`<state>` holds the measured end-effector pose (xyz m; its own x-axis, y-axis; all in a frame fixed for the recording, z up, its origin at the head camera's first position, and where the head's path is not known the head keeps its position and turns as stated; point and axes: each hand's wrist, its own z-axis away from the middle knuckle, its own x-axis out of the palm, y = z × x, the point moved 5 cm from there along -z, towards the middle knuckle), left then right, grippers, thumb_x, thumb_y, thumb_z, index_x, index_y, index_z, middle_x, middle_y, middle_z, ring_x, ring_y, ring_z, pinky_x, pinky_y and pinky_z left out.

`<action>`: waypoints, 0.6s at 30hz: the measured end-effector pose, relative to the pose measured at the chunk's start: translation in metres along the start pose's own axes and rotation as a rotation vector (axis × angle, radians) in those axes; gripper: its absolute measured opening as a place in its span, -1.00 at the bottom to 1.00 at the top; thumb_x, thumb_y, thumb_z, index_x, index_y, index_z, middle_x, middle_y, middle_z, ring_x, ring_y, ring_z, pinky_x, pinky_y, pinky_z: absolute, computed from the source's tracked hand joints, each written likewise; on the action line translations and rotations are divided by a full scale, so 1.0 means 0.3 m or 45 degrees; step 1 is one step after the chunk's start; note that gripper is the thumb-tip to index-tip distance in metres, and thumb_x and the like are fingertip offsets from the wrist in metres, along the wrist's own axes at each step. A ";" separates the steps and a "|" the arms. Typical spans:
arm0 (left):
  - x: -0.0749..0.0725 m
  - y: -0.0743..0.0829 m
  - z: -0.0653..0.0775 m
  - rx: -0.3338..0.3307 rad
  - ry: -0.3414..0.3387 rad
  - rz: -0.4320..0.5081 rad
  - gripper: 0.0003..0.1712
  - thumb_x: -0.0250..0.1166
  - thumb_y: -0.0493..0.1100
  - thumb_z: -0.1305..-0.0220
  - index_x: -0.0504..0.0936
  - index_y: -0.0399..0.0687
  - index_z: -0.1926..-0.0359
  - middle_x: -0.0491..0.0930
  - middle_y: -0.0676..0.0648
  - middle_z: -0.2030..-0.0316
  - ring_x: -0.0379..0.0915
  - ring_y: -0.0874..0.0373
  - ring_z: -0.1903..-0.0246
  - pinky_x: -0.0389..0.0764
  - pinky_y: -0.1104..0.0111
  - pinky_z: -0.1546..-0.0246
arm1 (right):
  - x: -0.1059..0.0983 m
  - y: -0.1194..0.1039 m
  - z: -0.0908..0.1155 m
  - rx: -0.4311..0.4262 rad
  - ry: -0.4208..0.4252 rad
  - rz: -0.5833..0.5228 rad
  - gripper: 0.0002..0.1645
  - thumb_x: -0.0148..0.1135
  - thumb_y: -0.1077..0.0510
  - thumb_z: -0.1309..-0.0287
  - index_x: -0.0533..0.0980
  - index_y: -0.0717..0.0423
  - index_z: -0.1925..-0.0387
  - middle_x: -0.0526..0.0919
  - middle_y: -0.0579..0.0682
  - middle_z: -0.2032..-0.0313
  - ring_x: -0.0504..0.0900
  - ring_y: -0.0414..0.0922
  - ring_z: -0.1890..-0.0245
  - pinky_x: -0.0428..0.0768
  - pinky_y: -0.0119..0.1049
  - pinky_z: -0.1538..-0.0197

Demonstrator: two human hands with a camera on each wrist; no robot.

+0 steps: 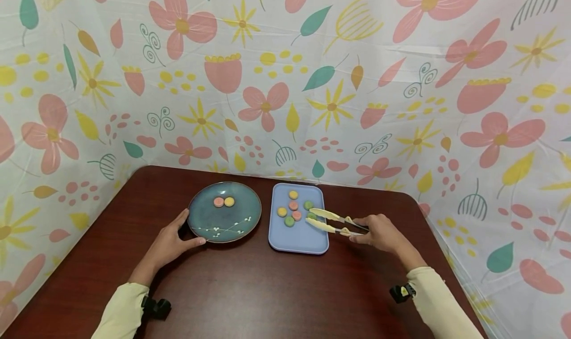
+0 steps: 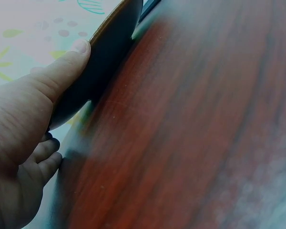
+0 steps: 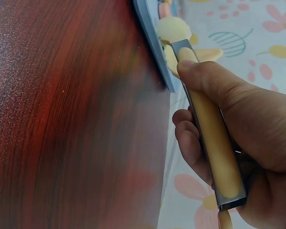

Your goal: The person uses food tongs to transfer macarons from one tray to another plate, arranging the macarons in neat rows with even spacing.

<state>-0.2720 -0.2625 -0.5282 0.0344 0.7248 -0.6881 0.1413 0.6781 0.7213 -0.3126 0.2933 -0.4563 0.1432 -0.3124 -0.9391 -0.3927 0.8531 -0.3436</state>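
Observation:
My left hand [image 1: 171,237] holds the left edge of a round blue-green plate [image 1: 232,217], thumb and fingers spread along its rim. On that plate a pink macaron [image 1: 218,202] and a yellow macaron [image 1: 229,201] sit side by side. My right hand [image 1: 378,232] grips cream-tipped tongs [image 1: 341,225], thumb along one arm in the right wrist view. The tongs' parted tips reach over the right edge of a light blue tray [image 1: 299,241], around a green macaron [image 1: 311,215] partly hidden by them. Whether they touch it I cannot tell.
Several other macarons lie on the tray, among them a yellow macaron [image 1: 293,195], a pink macaron [image 1: 296,215] and a green macaron [image 1: 289,222]. Plate and tray stand apart on a dark red-brown wooden table [image 1: 250,289]. A flowered cloth [image 1: 285,106] hangs behind it.

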 end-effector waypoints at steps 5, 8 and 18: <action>0.001 -0.001 0.000 -0.001 0.000 0.003 0.39 0.52 0.32 -0.08 -0.04 -0.34 -0.60 -0.02 -0.35 -0.58 -0.03 -0.35 -0.52 0.22 -0.25 -0.39 | -0.001 0.000 -0.001 0.008 0.002 -0.004 -0.40 0.53 -0.05 -0.14 0.68 0.21 -0.12 0.64 -0.20 0.48 0.40 -0.23 0.57 0.36 -0.38 0.54; 0.001 -0.002 0.000 0.000 0.001 0.002 0.39 0.52 0.33 -0.08 -0.04 -0.34 -0.60 -0.02 -0.35 -0.58 -0.03 -0.35 -0.52 0.21 -0.25 -0.39 | -0.002 -0.002 0.000 0.004 0.008 -0.006 -0.41 0.53 -0.04 -0.14 0.67 0.22 -0.12 0.63 -0.21 0.49 0.39 -0.24 0.57 0.35 -0.38 0.54; 0.004 -0.005 -0.001 0.002 0.002 0.005 0.39 0.52 0.32 -0.08 -0.04 -0.33 -0.60 -0.02 -0.35 -0.58 -0.03 -0.35 -0.52 0.22 -0.25 -0.39 | 0.002 -0.002 0.005 -0.003 0.012 -0.003 -0.43 0.54 -0.04 -0.13 0.69 0.18 -0.11 0.70 -0.17 0.40 0.41 -0.23 0.53 0.38 -0.38 0.51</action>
<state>-0.2723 -0.2625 -0.5302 0.0335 0.7275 -0.6853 0.1425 0.6752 0.7237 -0.3109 0.2934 -0.4567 0.1356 -0.3180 -0.9384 -0.3943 0.8516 -0.3455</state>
